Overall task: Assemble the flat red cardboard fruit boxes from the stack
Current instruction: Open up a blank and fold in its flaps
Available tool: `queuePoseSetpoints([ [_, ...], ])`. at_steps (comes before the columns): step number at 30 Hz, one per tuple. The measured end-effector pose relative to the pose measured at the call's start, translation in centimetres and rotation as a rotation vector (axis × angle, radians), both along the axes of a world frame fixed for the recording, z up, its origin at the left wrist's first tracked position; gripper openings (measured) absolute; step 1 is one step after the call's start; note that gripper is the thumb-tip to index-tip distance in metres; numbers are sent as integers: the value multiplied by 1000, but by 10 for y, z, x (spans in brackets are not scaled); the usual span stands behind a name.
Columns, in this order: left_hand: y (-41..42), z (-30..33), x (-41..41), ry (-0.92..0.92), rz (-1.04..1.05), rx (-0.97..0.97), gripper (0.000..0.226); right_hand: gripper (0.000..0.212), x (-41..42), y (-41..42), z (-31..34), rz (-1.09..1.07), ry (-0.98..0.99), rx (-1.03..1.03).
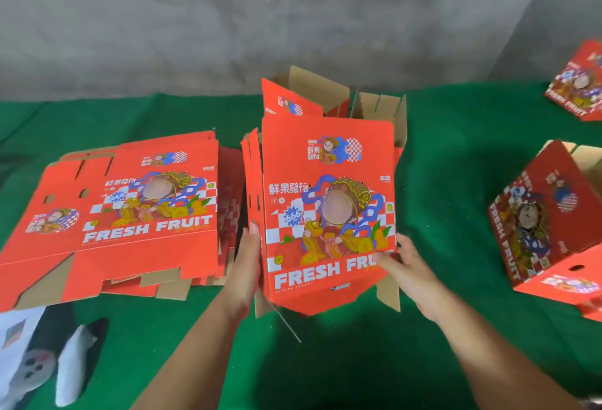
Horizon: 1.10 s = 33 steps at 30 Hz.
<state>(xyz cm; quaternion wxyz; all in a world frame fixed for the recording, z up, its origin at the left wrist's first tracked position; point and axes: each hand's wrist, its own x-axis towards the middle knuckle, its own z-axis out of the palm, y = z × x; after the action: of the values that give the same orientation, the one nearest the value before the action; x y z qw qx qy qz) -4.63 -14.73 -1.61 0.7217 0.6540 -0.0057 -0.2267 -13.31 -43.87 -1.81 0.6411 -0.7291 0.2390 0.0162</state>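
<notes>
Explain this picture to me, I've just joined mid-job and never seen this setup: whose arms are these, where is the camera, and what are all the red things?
There is no machine here. A person wears a wide-angle camera on the head, looking down at their own two bare arms. The left hand lies along the left edge of a half-opened red box, and the right hand holds its lower right corner, thumb on the printed front. The box stands between them, with brown flaps showing behind and below it. To the left lies the stack of flat boxes waiting to be folded. At the right sit two boxes that look already set up, the nearer assembled box and the far box. Everything rests on a green cloth.
</notes>
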Motion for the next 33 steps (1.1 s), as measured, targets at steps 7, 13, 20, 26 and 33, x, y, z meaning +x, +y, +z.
queuePoseSetpoints([
  [7, 9, 3, 14, 214, 226, 19, 55, 59, -2, 1, 16, -10, -34, -48],
  [13, 19, 14, 11, 251, 229, -98, 66, 34, 6, -6, 54, 92, -91, 226],
  [20, 30, 26, 3, 242, 103, -123, 73, 85, 2, 5, 63, 264, -139, 115],
  [26, 30, 42, 0, 235, 152, -21, 40, 80, 0, 4, 87, 200, -98, 107],
  [33, 21, 68, 17, 177, 152, 77, 77, 71, 2, -18, 119, 245, 85, 196],
])
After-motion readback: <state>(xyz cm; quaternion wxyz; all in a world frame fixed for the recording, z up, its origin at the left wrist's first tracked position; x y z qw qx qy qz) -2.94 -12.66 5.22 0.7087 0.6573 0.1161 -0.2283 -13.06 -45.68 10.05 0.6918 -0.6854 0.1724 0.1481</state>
